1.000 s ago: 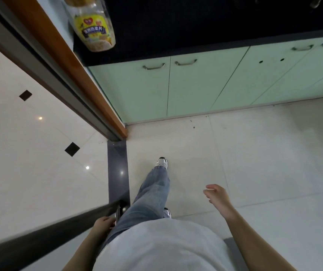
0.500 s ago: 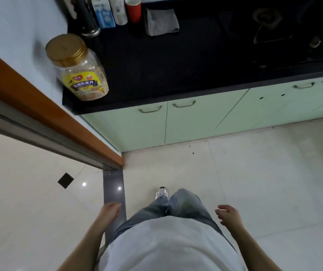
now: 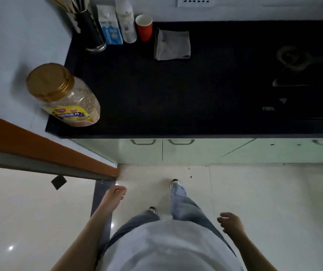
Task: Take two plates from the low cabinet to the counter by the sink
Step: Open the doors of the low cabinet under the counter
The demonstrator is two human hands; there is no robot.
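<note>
Pale green low cabinet doors (image 3: 176, 151) with metal handles run under a black counter (image 3: 176, 94), and all are closed. No plates show, and no sink is in view. My left hand (image 3: 115, 194) hangs over the floor near the door threshold, fingers loosely curled and holding nothing. My right hand (image 3: 230, 223) hangs at my right side, fingers apart and empty. Both hands are well short of the cabinet doors.
On the counter stand a gold-lidded cereal jar (image 3: 65, 96), a dark utensil holder (image 3: 90, 30), a blue carton (image 3: 110, 26), a white bottle (image 3: 126, 22), a red cup (image 3: 144, 27) and a grey cloth (image 3: 172, 45). A stove (image 3: 297, 75) is at right. A brown door frame (image 3: 49, 149) borders the left.
I have walked through the doorway toward the counter, and the view has tilted up to show more countertop. My left hand swung forward; my right hand dropped back to my side.
</note>
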